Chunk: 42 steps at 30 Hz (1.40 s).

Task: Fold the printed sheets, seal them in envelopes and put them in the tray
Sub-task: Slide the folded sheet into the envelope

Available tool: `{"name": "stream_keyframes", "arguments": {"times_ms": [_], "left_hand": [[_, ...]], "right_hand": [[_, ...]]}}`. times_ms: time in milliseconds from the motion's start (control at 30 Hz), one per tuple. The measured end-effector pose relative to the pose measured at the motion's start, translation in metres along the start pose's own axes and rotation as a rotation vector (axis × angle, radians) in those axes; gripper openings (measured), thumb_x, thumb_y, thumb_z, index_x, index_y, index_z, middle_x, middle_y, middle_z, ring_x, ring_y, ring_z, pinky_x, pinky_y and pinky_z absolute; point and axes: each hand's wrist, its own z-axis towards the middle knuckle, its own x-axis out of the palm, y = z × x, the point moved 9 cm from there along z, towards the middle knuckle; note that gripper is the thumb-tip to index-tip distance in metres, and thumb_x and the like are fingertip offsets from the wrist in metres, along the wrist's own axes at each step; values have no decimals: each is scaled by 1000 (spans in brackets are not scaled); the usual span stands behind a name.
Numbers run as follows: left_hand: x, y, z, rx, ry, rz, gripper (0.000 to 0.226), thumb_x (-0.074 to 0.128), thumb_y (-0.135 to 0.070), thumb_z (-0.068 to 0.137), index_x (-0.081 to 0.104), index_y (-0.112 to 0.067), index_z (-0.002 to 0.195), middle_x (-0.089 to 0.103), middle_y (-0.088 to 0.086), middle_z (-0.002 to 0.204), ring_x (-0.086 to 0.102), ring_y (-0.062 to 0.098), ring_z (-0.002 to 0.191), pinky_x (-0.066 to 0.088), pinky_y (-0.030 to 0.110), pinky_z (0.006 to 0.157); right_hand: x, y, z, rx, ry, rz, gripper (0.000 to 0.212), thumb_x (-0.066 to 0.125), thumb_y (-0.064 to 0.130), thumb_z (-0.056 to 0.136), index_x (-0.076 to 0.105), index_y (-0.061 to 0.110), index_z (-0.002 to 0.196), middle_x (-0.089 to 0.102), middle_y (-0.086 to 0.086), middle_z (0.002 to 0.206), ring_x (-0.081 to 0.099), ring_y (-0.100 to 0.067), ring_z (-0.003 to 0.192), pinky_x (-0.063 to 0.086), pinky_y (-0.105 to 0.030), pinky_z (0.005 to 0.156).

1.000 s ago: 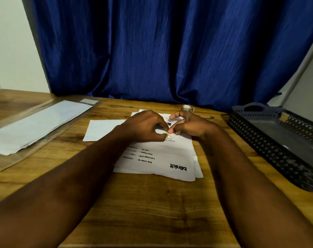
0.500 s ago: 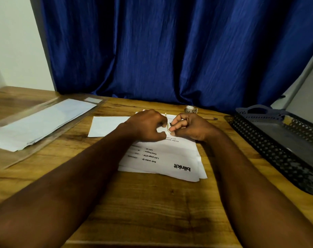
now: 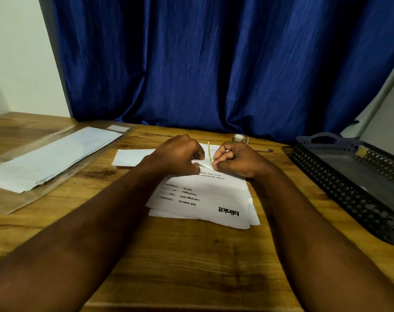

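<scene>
- At the left edge of the table [image 3: 191, 255], a plastic sleeve [image 3: 56, 158] of spare white envelopes lies well apart from both hands and plays no part in this step.
- The envelope [image 3: 133, 156] lies near the far edge. Its long axis runs left to right, parallel to that edge, and its left half sticks out past the left hand [image 3: 178, 156].
- The left hand's fingers are curled down and pinch a white fold of paper at the inner side of the hand. I take this fold for the envelope's right end, held flat against the table.
- Just right of those fingers a thin yellowish strip [image 3: 208, 150] stands nearly upright, its free end pointing up and toward the far edge.
- The right hand [image 3: 238, 161] is the nearer one to the strip. Its thumb and forefinger are closed on the strip's base, and the other fingers are tucked in.
- Since the strip follows the envelope's long axis, the pull most likely has to run sideways while the left hand anchors.
- The printed sheets [image 3: 214, 197] lie stacked under both wrists, toward the near edge.
- The tray [image 3: 322, 176] sits along the right edge, closest to the right hand.
</scene>
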Motion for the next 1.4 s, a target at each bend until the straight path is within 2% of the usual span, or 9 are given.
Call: {"name": "stream_keyframes", "arguments": {"times_ms": [133,233,333,467,700,833,1000,1233,1400], "left_hand": [[-14,-6,-4,-7,-113,109,27,66,-24,82,76,-30,106,75,-5,95,63,20,88,39,30,66],[-30,-9,-4,-15,-218,175,28,61,-23,84,74,-26,109,76,3,98,67,30,92,47,34,69],[-39,-12,-3,14,-286,209,19,60,-22,90,73,-22,103,76,3,96,68,30,91,49,40,86],[-55,-16,-11,34,-503,286,19,60,-17,94,72,-24,107,73,-3,97,64,26,101,27,54,112],[-71,-11,-18,-39,-679,257,27,52,-14,97,64,-20,121,71,-2,99,59,25,100,21,50,106],[-49,5,-12,-57,-538,84,32,52,-10,100,60,-20,129,61,-5,86,58,26,92,24,44,93],[6,32,-3,-124,-271,-126,26,56,-14,100,63,-25,122,63,-11,93,60,23,107,30,44,106],[23,32,3,-140,-168,-119,19,62,-32,101,68,-28,119,57,-5,125,47,20,126,32,45,105],[27,3,3,10,-65,-180,51,49,-72,97,68,-38,130,56,-12,131,46,12,130,37,50,108]], "right_hand": [[4,9,2,-127,-19,-3,40,93,5,73,73,14,107,76,-3,96,65,-8,77,56,-26,71],[-6,13,4,-202,-204,-106,24,89,13,81,76,22,99,74,0,92,60,-7,76,53,-21,67],[-14,15,3,-203,-362,-14,8,77,13,93,76,21,94,73,3,85,64,-5,73,54,-22,65],[-30,28,1,-311,-455,109,7,71,10,100,68,10,94,65,6,81,59,-5,77,50,-19,77],[-35,11,10,-39,-340,545,19,59,9,107,70,-3,117,77,-13,101,70,-14,84,58,-31,76],[-11,-11,7,212,-132,618,10,56,3,106,64,-3,103,67,-18,84,59,-19,67,47,-33,60],[-4,-27,2,312,-101,399,15,67,-1,99,64,13,101,68,-8,88,63,-14,66,55,-24,54],[-12,-15,5,69,-148,-124,17,79,8,92,70,19,102,64,1,92,61,-13,83,51,-19,67],[-14,-8,5,29,-152,-254,20,75,11,95,79,21,111,72,5,96,67,-9,81,50,-18,66]]}}
